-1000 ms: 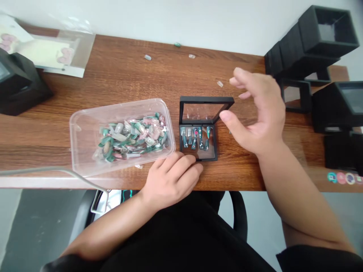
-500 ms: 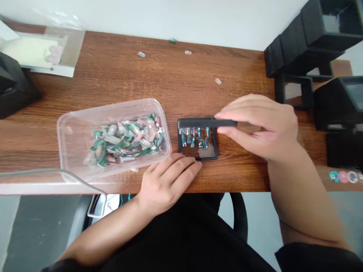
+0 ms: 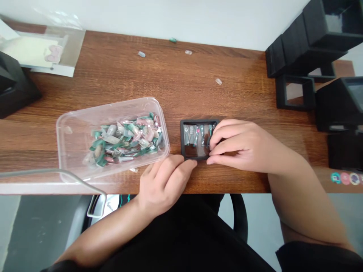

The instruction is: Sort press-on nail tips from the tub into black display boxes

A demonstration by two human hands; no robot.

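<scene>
A small black-framed display case [image 3: 198, 155] lies flat on the wooden desk, its lid lowered. Through the clear window, several press-on nails [image 3: 202, 135] show in teal, clear and silver tones, one with a pink spot. My left hand [image 3: 163, 183] is closed with its fingertips on the case's lower left corner. At the opposite side, my right hand [image 3: 244, 147] has its fingers curled over the right edge, covering part of the window. Left of the case stands a clear plastic tub [image 3: 76, 117] full of loose false nails [image 3: 127, 139].
Black frames [image 3: 295, 92] and boxes are stacked at the right. Several stray nails [image 3: 218, 81] lie toward the wall. Papers in a clear sleeve [image 3: 28, 49] and another black box [image 3: 15, 87] sit at the left. A bent grey metal rod [image 3: 56, 171] crosses the lower left.
The case's lid, held up at an angle by my right hand, has come down over the nails. My right hand has lowered to the case's right side. My left hand stays near its corner.
</scene>
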